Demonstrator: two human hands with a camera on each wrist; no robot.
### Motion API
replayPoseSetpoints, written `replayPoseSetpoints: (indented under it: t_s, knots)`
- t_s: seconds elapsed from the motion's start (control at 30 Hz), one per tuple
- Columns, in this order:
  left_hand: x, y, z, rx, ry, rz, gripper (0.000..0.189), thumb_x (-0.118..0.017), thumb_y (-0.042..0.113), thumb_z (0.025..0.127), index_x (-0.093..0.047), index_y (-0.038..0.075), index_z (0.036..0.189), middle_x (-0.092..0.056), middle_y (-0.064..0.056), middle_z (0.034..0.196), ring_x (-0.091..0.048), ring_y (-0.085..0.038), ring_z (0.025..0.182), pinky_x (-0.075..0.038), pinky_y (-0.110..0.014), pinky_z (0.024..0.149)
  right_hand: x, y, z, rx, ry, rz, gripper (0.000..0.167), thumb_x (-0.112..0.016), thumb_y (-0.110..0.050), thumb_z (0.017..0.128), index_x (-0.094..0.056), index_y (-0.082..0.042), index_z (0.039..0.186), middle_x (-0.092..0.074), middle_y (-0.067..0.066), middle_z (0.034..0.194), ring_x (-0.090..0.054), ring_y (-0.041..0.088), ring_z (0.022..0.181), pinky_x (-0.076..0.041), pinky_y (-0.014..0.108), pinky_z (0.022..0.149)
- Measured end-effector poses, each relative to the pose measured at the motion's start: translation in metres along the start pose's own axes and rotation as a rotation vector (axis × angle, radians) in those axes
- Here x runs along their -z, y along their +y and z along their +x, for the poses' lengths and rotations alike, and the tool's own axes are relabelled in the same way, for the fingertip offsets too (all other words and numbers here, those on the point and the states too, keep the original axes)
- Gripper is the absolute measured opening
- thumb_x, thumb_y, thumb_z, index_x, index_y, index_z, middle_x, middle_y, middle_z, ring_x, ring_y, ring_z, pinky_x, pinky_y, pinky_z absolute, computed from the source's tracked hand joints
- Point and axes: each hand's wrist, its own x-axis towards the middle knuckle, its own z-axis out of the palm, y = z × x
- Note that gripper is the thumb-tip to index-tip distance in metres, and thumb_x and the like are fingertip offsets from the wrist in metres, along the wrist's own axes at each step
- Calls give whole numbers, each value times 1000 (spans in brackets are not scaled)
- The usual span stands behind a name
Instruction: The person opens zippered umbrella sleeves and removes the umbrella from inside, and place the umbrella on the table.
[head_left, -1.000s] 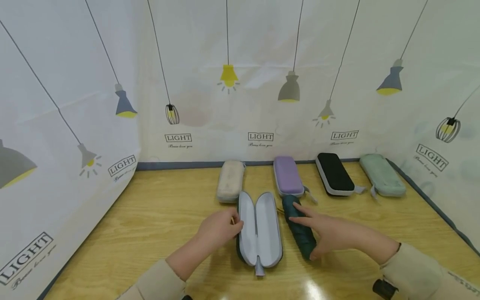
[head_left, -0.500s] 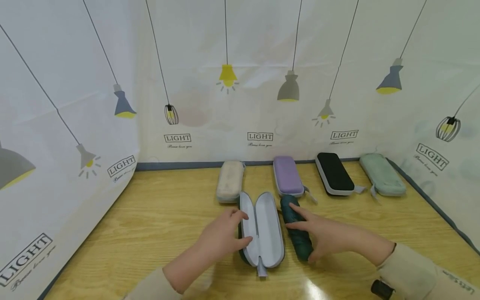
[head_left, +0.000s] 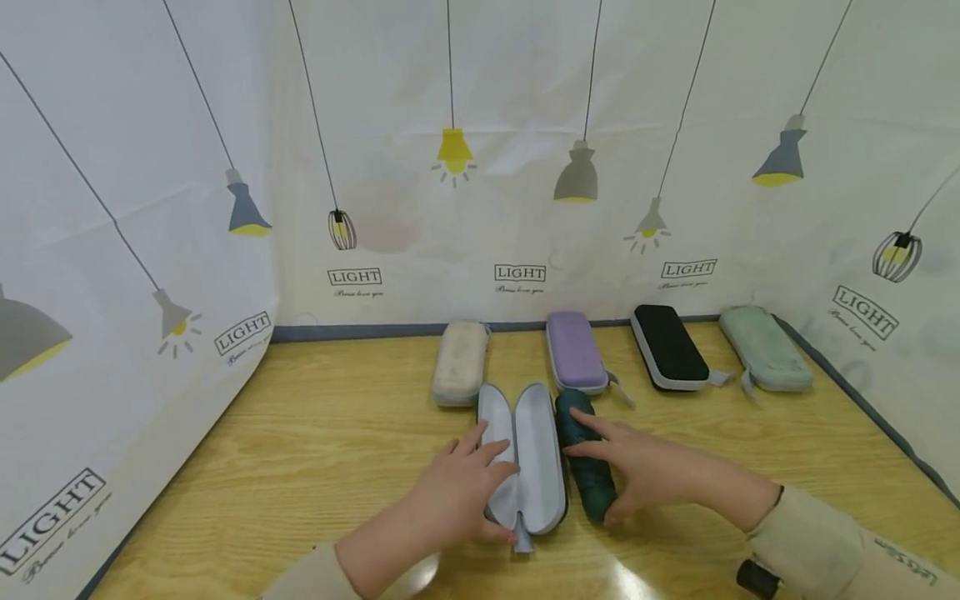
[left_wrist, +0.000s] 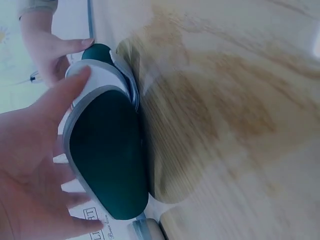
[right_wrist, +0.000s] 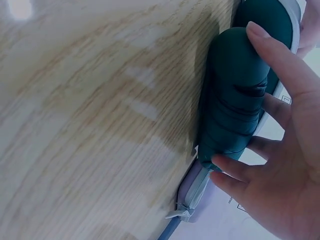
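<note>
A capsule-shaped hard case (head_left: 542,467), dark green outside and pale grey inside, lies spread open on the table. My left hand (head_left: 457,490) is over its left half with the fingers spread, the thumb near the grey pull tab (head_left: 522,537). In the left wrist view, the thumb touches the rim of the case (left_wrist: 107,155). Just right of the case lies a dark green folded umbrella (head_left: 588,475), very close to its right half. My right hand (head_left: 647,467) holds the umbrella (right_wrist: 232,107), thumb at the near end and fingers reaching over toward the far end.
Behind stand closed zip cases: beige (head_left: 461,363), purple (head_left: 577,350), black (head_left: 670,347) and mint green (head_left: 766,348). The beige and purple ones sit close behind the open case and umbrella. A lamp-patterned white sheet (head_left: 420,233) walls the wooden table (head_left: 315,442).
My right hand and the umbrella have shifted left to beside the case. The left hand has let go of the case's left edge, spread its fingers, and moved right and nearer over the left half.
</note>
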Motion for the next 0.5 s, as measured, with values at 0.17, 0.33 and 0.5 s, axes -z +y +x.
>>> replayPoseSetpoints:
  t_s: [0.17, 0.33, 0.5]
  knots:
    - [-2, 6, 5, -48, -43, 120, 76, -75, 65, 71, -58, 28, 136, -52, 8, 140, -30, -27, 141, -25, -61, 108, 1, 1, 0, -1, 11, -65, 92, -85, -50, 68, -47, -19, 146, -12, 12, 161, -24, 45, 139, -31, 65, 101]
    - [-4, 11, 10, -85, -116, 210, 70, -76, 59, 76, -55, 33, 138, -54, 13, 135, -38, -23, 136, -16, -62, 110, 2, 4, 0, -15, -13, -66, 95, -86, -48, 69, -43, -17, 148, -8, 11, 162, -23, 42, 140, -32, 60, 104]
    - [-4, 16, 18, -112, -167, 233, 68, -75, 58, 77, -53, 36, 139, -58, 14, 128, -53, -20, 119, -18, -63, 109, 4, 10, 1, 17, 11, -87, 99, -84, -55, 67, -42, -19, 149, -9, 15, 161, -24, 44, 139, -31, 62, 103]
